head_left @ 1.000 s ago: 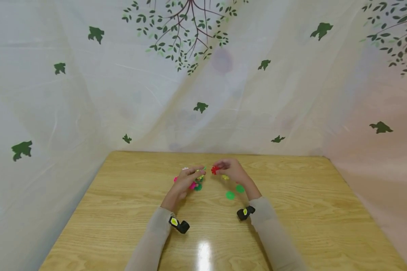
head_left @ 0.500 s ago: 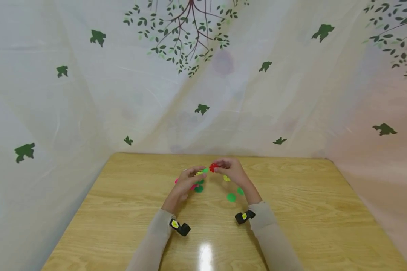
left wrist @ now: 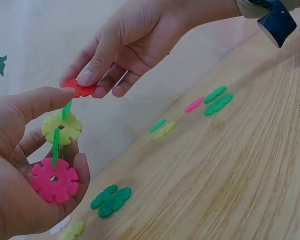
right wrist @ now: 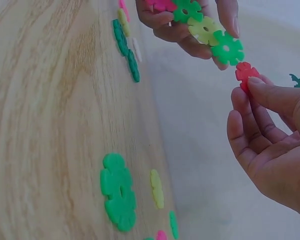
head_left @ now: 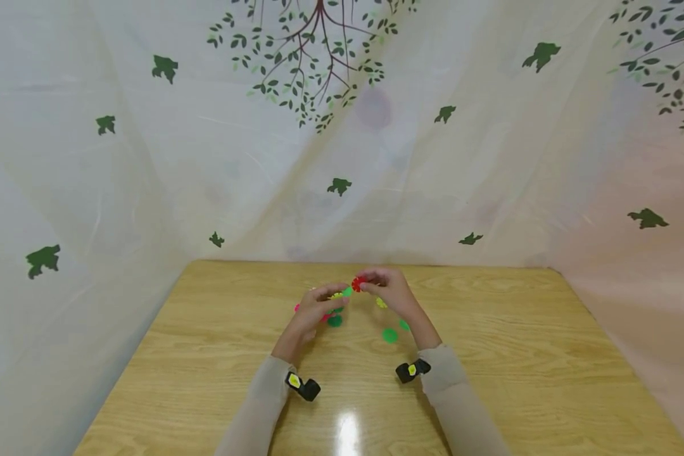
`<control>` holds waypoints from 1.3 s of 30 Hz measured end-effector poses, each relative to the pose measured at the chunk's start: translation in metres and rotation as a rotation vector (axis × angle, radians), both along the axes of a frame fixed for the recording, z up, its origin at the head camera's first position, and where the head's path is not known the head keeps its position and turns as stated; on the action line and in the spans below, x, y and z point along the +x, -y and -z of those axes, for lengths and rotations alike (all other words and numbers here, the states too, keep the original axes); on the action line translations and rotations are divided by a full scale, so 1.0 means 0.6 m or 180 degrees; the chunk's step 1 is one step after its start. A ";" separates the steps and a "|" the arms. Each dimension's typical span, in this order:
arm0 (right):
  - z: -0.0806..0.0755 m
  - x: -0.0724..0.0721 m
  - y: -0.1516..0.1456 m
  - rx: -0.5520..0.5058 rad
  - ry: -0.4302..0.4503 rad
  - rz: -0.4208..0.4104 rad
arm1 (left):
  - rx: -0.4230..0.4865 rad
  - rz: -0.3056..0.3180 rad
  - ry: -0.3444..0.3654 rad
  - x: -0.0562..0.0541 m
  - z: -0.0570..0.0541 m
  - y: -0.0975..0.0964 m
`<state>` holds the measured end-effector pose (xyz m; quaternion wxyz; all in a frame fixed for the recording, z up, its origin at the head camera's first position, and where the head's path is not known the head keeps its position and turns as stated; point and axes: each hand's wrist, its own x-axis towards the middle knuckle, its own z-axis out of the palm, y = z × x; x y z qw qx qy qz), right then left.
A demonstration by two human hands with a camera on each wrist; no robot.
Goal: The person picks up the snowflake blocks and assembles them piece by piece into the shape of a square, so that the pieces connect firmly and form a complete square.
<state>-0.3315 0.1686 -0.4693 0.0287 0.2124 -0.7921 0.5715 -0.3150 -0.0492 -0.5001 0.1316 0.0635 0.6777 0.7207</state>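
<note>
My left hand [head_left: 313, 309] holds a chain of slotted flower-shaped plastic discs above the table. In the left wrist view the chain has a pink disc [left wrist: 44, 175] near the palm, a green disc [left wrist: 56, 142] on edge and a yellow disc [left wrist: 72, 131]. A light green disc [right wrist: 232, 56] forms its upper end. My right hand [head_left: 394, 291] pinches a red disc [right wrist: 243, 71] between thumb and fingers, right at that light green disc's edge. Whether their slots are joined, I cannot tell. In the left wrist view, my left fingertip lies close to the red disc.
Loose discs lie on the wooden table [head_left: 205, 380]: dark green ones [left wrist: 110, 201] under the left hand, a bright green one [right wrist: 114, 175], a yellow one [right wrist: 156, 189] and a pink one [left wrist: 194, 105] toward the right. A printed cloth [head_left: 262, 202] hangs behind the table.
My right hand has brought the red disc slightly left, up to the end of the chain. The light green end disc now shows more beyond my left fingers.
</note>
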 end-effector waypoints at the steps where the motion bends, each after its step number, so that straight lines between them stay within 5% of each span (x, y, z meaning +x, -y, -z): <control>1: 0.000 0.001 0.000 -0.0001 0.0013 -0.0008 | -0.0007 0.0006 0.0003 0.000 0.000 0.000; 19: 0.000 0.005 0.004 -0.0276 0.0288 -0.0039 | -0.0082 0.0019 -0.0022 0.001 -0.004 0.003; 39: -0.001 0.011 0.010 -0.0239 0.0259 0.0084 | 0.0054 0.0119 -0.0071 0.005 -0.004 0.007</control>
